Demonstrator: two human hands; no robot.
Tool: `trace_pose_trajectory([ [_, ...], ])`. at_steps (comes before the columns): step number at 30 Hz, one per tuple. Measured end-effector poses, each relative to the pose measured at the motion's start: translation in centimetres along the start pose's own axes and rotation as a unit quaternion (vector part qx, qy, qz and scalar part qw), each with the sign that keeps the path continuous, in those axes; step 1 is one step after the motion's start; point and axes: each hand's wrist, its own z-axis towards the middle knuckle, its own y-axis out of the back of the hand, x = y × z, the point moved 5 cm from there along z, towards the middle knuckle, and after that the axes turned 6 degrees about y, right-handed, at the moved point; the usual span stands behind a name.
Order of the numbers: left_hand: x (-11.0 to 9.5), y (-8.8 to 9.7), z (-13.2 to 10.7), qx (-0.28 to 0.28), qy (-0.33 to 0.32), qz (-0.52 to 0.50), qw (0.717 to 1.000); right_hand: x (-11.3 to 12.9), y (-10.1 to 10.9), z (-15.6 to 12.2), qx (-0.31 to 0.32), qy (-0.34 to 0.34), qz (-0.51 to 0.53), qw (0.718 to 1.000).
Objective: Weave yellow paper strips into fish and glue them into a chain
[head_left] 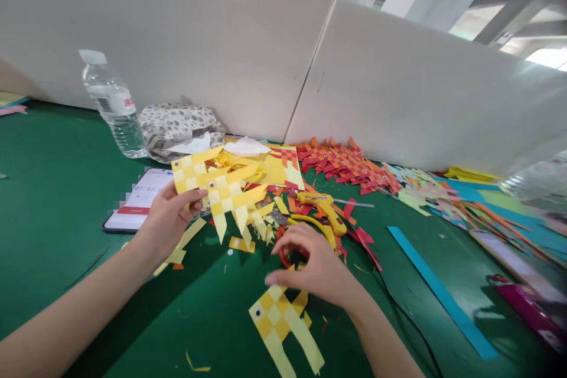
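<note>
Between the thumb and fingers of my left hand (170,215) are woven yellow paper fish (225,192), at least two of them, overlapping and raised above the table. They have checkered bodies, stuck-on eyes and pointed strip tails. My right hand (312,260) hovers with thumb and fingers apart, holding nothing. Just below it, another woven yellow paper fish (277,316) lies on the green table, its upper part hidden by the hand. Past my right fingers lie yellow-handled scissors (316,225) and a yellow glue gun (325,209) with a clear glue stick.
Red-orange woven fish (341,162) are heaped against the grey partition (212,41). A phone (137,198), a water bottle (114,109) and a patterned pouch (177,127) stand left. Paper scraps surround the glue gun. A black cord (405,310) and blue strip (436,289) lie right.
</note>
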Motion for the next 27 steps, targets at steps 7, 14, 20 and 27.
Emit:
trace_pose_trajectory([
  [7,-0.6,0.9,0.9,-0.033,-0.003,-0.043,0.999,1.2,-2.6,-0.6,0.127,0.06,-0.135,0.981],
  [14,-0.7,0.9,0.8,-0.057,0.013,-0.056,0.997,1.0,-2.7,-0.5,0.107,0.077,-0.121,0.984],
  [20,-2.4,1.5,0.8,-0.048,-0.005,-0.044,0.998,1.1,-2.5,-0.5,0.069,0.032,-0.074,0.994],
  [27,-4.9,3.5,0.4,-0.085,-0.086,-0.023,0.992,1.1,-2.8,-0.3,0.065,0.025,-0.038,0.997],
])
